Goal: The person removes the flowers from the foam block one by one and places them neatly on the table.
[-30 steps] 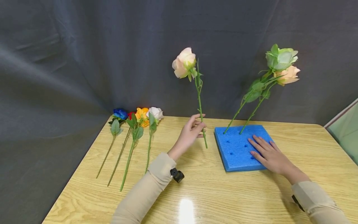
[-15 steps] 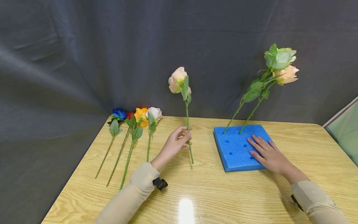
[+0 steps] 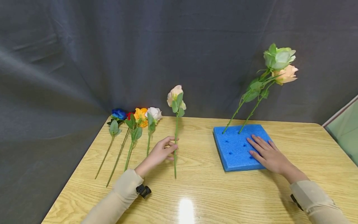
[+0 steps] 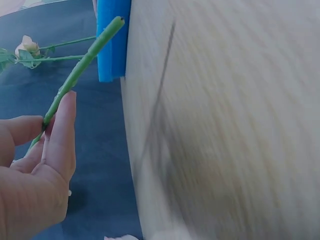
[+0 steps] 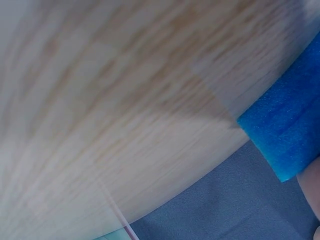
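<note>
My left hand point(image 3: 160, 152) pinches the green stem point(image 3: 176, 130) of a pale peach rose point(image 3: 175, 95) between thumb and fingers, the bloom pointing up and away. In the left wrist view the hand point(image 4: 40, 165) grips that stem point(image 4: 80, 67), its cut end free above the table. My right hand point(image 3: 269, 155) lies flat with fingers spread on a blue foam block point(image 3: 237, 161). Two roses, one pale green point(image 3: 281, 58) and one peach point(image 3: 288, 74), stand in the foam's back part, leaning right. Several small holes show in the foam. Only a sliver of the right hand point(image 5: 310, 190) shows in its wrist view.
On the table point(image 3: 212, 199) at the left lie several flowers side by side: blue point(image 3: 119, 114), red point(image 3: 130, 116), orange-yellow point(image 3: 141, 115) and white point(image 3: 154, 113), stems toward the front. A dark cloth point(image 3: 139, 56) hangs behind the table. A pale green panel stands at the right edge.
My left hand has moved left and toward the table's front, lowering the pale peach rose beside the lying flowers. My right hand stays on the foam.
</note>
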Motion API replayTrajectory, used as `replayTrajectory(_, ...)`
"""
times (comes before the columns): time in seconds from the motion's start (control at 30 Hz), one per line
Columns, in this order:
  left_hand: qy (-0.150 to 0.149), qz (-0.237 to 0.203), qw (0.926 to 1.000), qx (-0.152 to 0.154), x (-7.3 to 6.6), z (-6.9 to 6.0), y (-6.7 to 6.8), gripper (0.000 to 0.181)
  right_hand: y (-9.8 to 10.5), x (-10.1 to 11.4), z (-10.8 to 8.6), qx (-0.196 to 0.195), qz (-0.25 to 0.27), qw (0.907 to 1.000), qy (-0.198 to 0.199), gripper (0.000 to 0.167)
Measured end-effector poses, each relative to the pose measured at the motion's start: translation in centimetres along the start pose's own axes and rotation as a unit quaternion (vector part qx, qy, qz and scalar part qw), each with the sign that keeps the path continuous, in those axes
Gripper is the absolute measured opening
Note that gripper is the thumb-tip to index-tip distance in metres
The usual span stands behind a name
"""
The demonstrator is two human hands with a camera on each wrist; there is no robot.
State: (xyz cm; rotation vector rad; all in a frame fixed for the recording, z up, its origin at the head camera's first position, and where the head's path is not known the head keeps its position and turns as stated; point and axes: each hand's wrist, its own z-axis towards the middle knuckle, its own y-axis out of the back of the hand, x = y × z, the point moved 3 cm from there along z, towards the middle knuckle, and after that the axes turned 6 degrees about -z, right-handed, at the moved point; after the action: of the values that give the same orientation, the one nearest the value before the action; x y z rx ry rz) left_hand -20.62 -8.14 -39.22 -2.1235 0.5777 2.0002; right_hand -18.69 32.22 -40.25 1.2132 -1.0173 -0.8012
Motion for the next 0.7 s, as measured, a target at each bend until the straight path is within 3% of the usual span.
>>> replayTrajectory(0.27,0.034,0.026,0.999,-0.009,1.3,-1.3,1.7,0.043,0.0,0.1,-0.1,-0.006,-0.004,1.0,0.001,0.059)
replayTrajectory(0.7,0.074,0.016,0.9965,-0.034,2.4,-2.3,3.8,0.043,0.0,0.2,-0.1,-0.003,-0.004,1.0,0.0,0.059)
